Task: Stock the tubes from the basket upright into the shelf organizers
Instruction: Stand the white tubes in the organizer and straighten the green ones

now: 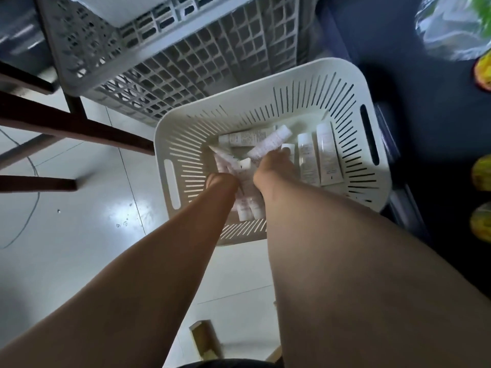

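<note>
Pick step, both hands down in the white slotted plastic basket [313, 75]. Right hand [273, 168] is curled round one slim pinkish-white plastic tube [268, 144], which angles up and away past its fingertips. Left hand [221, 181] touches the loose heap of white tubes [247, 192] between the two hands; its fingers are hidden, so grip unknown. Two more flat white tubes [316, 158] lie just right of the right hand. A grey lattice plastic crate [199, 67] sits beyond both hands. Next, I'd say: lift clear of the wall, turn the tube upright, carry to the organizers (none visible).
</note>
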